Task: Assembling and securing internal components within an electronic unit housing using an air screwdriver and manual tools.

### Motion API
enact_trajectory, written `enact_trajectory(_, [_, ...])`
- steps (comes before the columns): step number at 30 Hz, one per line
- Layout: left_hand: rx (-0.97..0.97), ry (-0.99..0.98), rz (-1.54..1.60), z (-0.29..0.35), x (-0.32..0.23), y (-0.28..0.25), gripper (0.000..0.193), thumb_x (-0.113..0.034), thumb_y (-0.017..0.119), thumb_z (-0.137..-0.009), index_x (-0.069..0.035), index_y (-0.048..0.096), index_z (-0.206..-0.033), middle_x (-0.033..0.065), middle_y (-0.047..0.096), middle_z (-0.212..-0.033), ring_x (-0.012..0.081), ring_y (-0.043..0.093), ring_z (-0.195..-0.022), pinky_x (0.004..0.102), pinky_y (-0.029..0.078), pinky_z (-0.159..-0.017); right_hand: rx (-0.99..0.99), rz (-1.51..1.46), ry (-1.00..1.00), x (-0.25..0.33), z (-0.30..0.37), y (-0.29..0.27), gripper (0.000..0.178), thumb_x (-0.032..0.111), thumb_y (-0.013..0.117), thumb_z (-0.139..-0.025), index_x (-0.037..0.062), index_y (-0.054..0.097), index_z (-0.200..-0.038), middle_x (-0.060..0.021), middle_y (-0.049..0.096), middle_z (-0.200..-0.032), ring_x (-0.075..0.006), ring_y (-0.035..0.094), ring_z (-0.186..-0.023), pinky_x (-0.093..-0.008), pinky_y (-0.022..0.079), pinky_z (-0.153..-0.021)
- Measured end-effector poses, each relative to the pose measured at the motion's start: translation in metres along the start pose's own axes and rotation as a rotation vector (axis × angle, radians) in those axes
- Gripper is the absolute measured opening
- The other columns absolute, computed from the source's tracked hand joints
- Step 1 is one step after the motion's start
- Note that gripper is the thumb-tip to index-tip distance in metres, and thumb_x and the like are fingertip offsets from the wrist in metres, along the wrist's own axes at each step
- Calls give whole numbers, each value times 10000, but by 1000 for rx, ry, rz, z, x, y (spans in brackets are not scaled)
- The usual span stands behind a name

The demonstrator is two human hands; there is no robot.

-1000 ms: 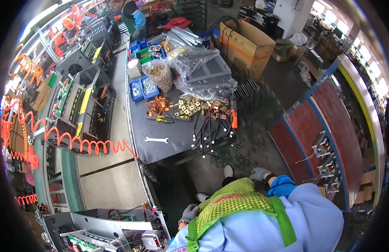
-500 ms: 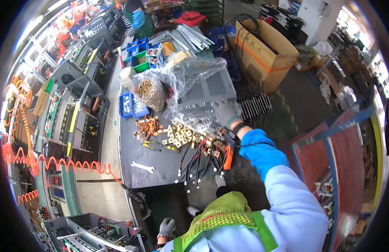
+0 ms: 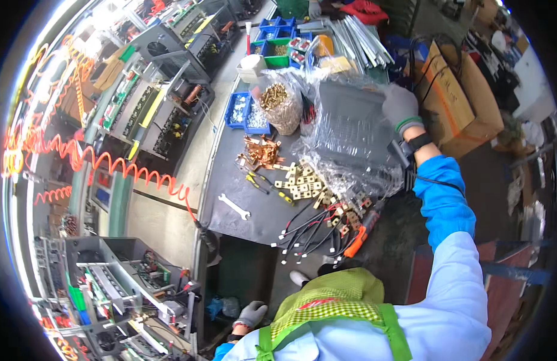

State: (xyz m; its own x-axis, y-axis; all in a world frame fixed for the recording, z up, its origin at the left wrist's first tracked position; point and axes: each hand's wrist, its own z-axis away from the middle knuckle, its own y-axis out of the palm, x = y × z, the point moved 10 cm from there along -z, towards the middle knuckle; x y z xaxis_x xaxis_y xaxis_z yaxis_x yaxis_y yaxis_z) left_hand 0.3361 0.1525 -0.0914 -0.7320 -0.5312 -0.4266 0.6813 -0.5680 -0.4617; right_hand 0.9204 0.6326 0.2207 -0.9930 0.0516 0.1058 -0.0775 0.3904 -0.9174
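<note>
On the dark worktable point(image 3: 254, 198), far side: one grey vented metal housing point(image 3: 350, 123), boxy, louvred face, wrapped in crinkled clear plastic film point(image 3: 356, 174). The right hand point(image 3: 400, 105), in a grey knit glove, lay over the housing's upper right corner, fingers curled down onto the wrap; whether it had a firm grip or merely rested there could not be told. Judged from where I stood, a lift would go best with the grip taken on the rigid metal edge rather than the slack film, which looked slippery and likely to tear or drag loose parts along.

The left hand point(image 3: 252, 313), same grey glove, hung low beside the green checked apron point(image 3: 326, 307), loosely curled, holding nothing.

Adjacent items:
- Heap of small square brass-coloured terminal blocks point(image 3: 302, 183), just beside the film's lower edge.
- Pile of bent copper strips point(image 3: 260, 150), bright, angular.
- Clear bag of brass-coloured fasteners point(image 3: 281, 102), lumpy, touching the wrapped housing's left side.
- Blue plastic bins point(image 3: 245, 111) of silvery hardware.
- Bundle of short black leads with red ends point(image 3: 308, 231), overhanging the near table edge.
- Orange-handled tool point(image 3: 359, 234), near the leads.
- Flat steel open-ended spanner point(image 3: 233, 206), lying alone.
- Orange coiled air hose point(image 3: 110, 165), springy, strung left of the table.
- Brown cardboard carton point(image 3: 465, 102), open, right of the housing.
</note>
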Motion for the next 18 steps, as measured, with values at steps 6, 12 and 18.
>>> enact_trajectory(6, [54,-17,685,-18,1,-7,498,-344,640,-891,-40,508,-1262,116,640,-1015,231,637,-893,323,523,-755,110,-119,-302,91,0,-153,362,72,461,-731,102,690,-1009,-170,672,-959,-352,646,-893,-433,512,-822])
enact_trajectory(12, [418,205,1493,64,-176,-80,806,-672,440,-877,-59,382,-1397,156,522,-1281,288,561,-1115,428,469,-936,60,-319,-1034,321,153,-224,138,103,545,-691,93,640,-790,-101,614,-731,-310,604,-689,-432,468,-633])
enact_trajectory(18, [-50,227,1900,124,-81,-89,496,-376,514,-905,-31,532,-1260,152,633,-1149,268,637,-984,406,506,-896,348,-483,-1597,462,340,-200,144,209,597,-713,109,601,-816,-58,580,-753,-242,592,-673,-388,447,-598])
